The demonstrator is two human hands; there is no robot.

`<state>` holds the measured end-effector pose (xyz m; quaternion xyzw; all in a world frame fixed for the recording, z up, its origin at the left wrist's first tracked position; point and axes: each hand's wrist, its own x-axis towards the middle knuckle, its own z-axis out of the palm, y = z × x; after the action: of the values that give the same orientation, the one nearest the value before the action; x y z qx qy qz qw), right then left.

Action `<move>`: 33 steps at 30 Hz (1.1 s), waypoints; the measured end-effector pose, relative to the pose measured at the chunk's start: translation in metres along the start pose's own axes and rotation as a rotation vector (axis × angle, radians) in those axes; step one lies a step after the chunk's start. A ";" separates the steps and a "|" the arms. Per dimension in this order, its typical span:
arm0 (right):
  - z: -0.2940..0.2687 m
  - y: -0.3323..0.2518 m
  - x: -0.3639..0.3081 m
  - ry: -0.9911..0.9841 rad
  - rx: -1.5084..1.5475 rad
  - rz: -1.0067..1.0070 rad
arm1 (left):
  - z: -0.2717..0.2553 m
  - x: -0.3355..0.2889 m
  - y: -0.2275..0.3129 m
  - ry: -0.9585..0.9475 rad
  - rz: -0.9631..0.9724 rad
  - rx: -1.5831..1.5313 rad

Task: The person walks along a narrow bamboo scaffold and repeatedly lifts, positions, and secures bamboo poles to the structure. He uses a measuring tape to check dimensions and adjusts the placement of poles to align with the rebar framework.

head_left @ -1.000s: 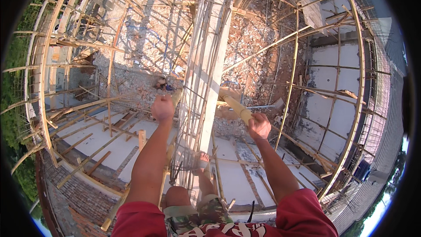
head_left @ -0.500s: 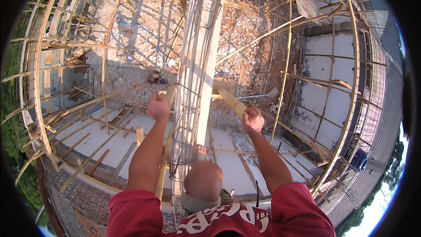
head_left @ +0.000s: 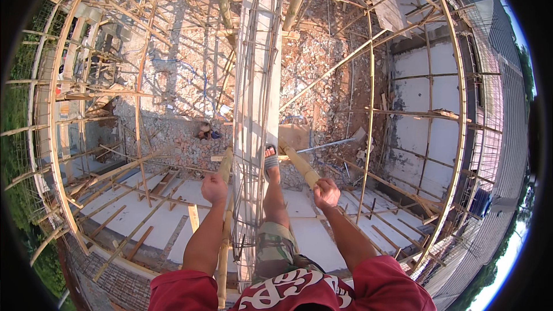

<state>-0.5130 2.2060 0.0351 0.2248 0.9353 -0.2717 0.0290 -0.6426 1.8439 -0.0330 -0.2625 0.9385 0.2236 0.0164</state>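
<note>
Left hand (head_left: pixel 214 188) and right hand (head_left: pixel 326 192) each had fingers clamped on a bamboo pole (head_left: pixel 300 166) flanking the rebar column (head_left: pixel 257 80).

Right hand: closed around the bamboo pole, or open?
Closed: the right hand is fisted around the slanting bamboo pole, fingers wrapped over its near end.

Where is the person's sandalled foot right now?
In the head view, the sandalled foot sits at centre, planted on the steel rebar column cage, between the left hand and right hand, each gripping a bamboo pole.
</note>
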 end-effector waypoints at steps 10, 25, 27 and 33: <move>-0.004 -0.007 -0.006 -0.027 0.036 -0.010 | -0.011 -0.009 -0.001 -0.026 -0.031 -0.054; -0.005 -0.002 -0.005 -0.131 0.011 0.055 | -0.008 -0.010 -0.006 -0.013 -0.021 -0.095; -0.010 -0.004 -0.005 -0.214 -0.011 0.117 | -0.017 -0.010 -0.002 -0.088 -0.040 -0.100; -0.027 0.011 0.003 -0.498 -0.015 0.206 | -0.009 -0.013 0.011 0.005 -0.062 -0.170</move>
<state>-0.5094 2.2297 0.0525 0.2447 0.8735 -0.3076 0.2873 -0.6361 1.8551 -0.0183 -0.2922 0.9077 0.3012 -0.0011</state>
